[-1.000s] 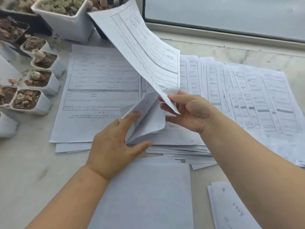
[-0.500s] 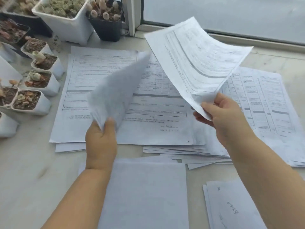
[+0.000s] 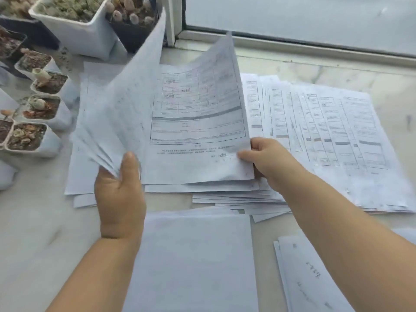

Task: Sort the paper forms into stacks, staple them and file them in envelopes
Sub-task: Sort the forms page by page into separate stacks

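Note:
My left hand (image 3: 120,194) grips the bottom corner of a lifted sheet (image 3: 121,113), which stands up with its blank back towards me and looks blurred. My right hand (image 3: 267,161) pinches the lower right corner of a printed form (image 3: 198,122), raised and curved above the pile. Under both sheets lies a stack of forms (image 3: 85,176) on the marble sill. To the right, several printed forms (image 3: 326,131) lie fanned out and overlapping. A face-down stack (image 3: 193,262) lies near me between my forearms.
Several small white pots of succulents (image 3: 42,109) line the left edge. A large white planter (image 3: 76,25) and a dark pot (image 3: 132,23) stand at the back left. A window frame (image 3: 292,46) runs along the back. Another face-down pile (image 3: 310,278) lies at the lower right.
Both hands brought their sheets together over the left stack. The right hand's form swung left and lower; the left hand's sheet rose upright beside it.

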`<state>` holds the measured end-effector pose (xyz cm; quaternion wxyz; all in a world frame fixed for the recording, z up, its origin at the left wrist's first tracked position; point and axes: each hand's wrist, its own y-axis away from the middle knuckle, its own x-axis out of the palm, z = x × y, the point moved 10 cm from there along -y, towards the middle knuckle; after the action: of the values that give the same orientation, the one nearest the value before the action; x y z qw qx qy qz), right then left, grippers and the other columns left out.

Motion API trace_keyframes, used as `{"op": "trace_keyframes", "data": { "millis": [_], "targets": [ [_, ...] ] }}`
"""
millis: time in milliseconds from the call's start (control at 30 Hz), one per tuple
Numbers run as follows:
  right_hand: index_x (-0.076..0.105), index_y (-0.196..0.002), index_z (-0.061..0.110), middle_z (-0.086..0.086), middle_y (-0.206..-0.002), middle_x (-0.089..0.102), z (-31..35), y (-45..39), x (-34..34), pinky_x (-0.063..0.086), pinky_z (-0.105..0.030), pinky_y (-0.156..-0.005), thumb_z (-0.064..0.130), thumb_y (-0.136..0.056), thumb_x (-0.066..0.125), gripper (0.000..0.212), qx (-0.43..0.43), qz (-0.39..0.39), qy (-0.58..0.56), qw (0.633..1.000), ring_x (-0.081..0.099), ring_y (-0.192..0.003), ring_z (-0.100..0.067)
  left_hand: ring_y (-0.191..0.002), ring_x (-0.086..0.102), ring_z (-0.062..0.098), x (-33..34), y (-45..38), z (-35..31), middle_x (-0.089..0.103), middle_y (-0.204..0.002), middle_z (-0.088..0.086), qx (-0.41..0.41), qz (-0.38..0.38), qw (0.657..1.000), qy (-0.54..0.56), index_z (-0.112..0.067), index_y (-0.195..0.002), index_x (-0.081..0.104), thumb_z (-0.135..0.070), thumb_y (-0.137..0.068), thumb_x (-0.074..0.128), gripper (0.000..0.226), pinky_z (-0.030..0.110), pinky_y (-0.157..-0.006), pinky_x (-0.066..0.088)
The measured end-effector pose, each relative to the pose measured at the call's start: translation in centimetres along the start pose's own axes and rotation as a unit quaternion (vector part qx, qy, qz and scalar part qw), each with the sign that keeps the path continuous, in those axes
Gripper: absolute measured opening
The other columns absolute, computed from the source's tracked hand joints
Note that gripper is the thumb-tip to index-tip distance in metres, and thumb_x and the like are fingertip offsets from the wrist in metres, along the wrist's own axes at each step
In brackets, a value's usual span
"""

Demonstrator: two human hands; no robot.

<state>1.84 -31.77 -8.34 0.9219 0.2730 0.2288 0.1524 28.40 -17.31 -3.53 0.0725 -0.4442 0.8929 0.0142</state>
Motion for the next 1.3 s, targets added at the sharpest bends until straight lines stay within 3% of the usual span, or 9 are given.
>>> {"op": "trace_keyframes", "data": {
  "millis": [167,267,467,533,600,667,767,933,1300],
  "targets": [
    [0.072,-0.094,0.008,-0.011,-0.093,0.075,-0.3,-0.4,1.6,0.055,-0.034,-0.062,0.013,-0.087,0.068,0.009,0.025,0.021,0.022,0.999,0.067,-0.072,-0.023,-0.120,0.048,-0.003,5.0,1.2,-1.2,0.057,-0.126,-0.003,0.146,0.205,0.961,-0.119,-0.021,-0.126,0.055,-0.006,-0.091,0.047,0.039,0.009,-0.103,0.032],
    [0.065,-0.087,0.000,-0.005,-0.073,0.062,-0.6,-0.7,2.4,0.044,-0.028,-0.055,0.024,-0.082,0.075,0.027,0.034,0.014,0.050,0.998,0.053,-0.063,-0.020,-0.132,0.041,0.023,7.5,2.1,1.4,0.050,-0.139,0.009,0.144,0.341,0.896,-0.246,-0.019,-0.127,0.061,-0.005,-0.073,0.043,0.059,0.017,-0.110,0.020],
    [0.044,-0.068,0.014,-0.005,-0.068,0.039,0.5,0.0,2.4,0.027,-0.025,-0.049,0.025,-0.083,0.074,0.035,0.015,-0.022,0.115,0.993,0.033,-0.059,-0.017,-0.143,0.024,0.024,8.2,2.8,2.2,0.035,-0.152,0.008,0.141,0.414,0.820,-0.369,-0.022,-0.133,0.057,-0.033,-0.071,0.048,0.064,0.030,-0.118,0.014],
    [0.052,-0.069,0.011,-0.001,-0.066,0.045,1.0,0.7,1.6,0.043,-0.022,-0.051,0.030,-0.086,0.071,0.032,-0.006,-0.049,0.125,0.991,0.042,-0.055,-0.015,-0.146,0.018,0.022,8.5,3.1,2.1,0.028,-0.156,0.007,0.145,0.438,0.792,-0.399,-0.025,-0.138,0.051,-0.048,-0.071,0.051,0.071,0.036,-0.120,0.012],
    [0.063,-0.097,0.015,0.000,-0.084,0.065,1.4,2.7,0.0,0.058,-0.037,-0.075,0.036,-0.086,0.067,0.025,-0.032,-0.089,0.092,0.991,0.064,-0.070,-0.017,-0.148,0.009,0.018,8.4,3.4,1.7,0.018,-0.159,0.003,0.154,0.445,0.774,-0.424,-0.028,-0.144,0.042,-0.057,-0.079,0.054,0.072,0.038,-0.121,0.007],
    [0.060,-0.103,0.022,-0.002,-0.092,0.070,1.3,6.0,-2.4,0.058,-0.042,-0.080,0.035,-0.087,0.064,0.021,-0.065,-0.137,0.081,0.985,0.067,-0.079,-0.020,-0.148,0.009,0.018,7.5,3.8,-0.1,0.019,-0.159,0.003,0.187,0.419,0.797,-0.393,-0.024,-0.144,0.042,-0.047,-0.088,0.061,0.064,0.039,-0.121,0.007],
    [0.063,-0.094,0.018,0.000,-0.075,0.070,-1.7,12.5,-4.9,0.055,-0.035,-0.065,0.025,-0.090,0.062,0.008,-0.075,-0.159,0.051,0.983,0.061,-0.060,-0.013,-0.144,0.024,0.023,4.5,6.5,-2.7,0.034,-0.153,0.007,0.238,0.378,0.828,-0.340,-0.016,-0.138,0.050,-0.043,-0.087,0.053,0.058,0.040,-0.119,0.019],
    [0.065,-0.087,0.010,-0.002,-0.061,0.069,-13.7,22.5,-1.7,0.050,-0.026,-0.053,0.012,-0.091,0.062,0.006,0.032,-0.030,0.016,0.999,0.060,-0.052,-0.013,-0.130,0.039,0.004,-2.7,18.2,-2.9,0.047,-0.137,-0.009,0.215,0.371,0.853,-0.296,-0.022,-0.125,0.059,-0.040,-0.089,0.046,0.043,0.013,-0.108,0.024],
    [0.057,-0.109,0.015,-0.009,-0.087,0.075,-21.3,31.1,4.5,0.055,-0.023,-0.063,0.017,-0.093,0.058,0.016,0.094,0.098,-0.043,0.990,0.069,-0.071,-0.013,-0.120,0.042,0.007,-6.7,33.3,1.0,0.052,-0.128,-0.007,0.139,0.444,0.818,-0.338,-0.025,-0.105,0.068,-0.055,-0.072,0.063,0.046,0.005,-0.099,0.019]
  ]
}}
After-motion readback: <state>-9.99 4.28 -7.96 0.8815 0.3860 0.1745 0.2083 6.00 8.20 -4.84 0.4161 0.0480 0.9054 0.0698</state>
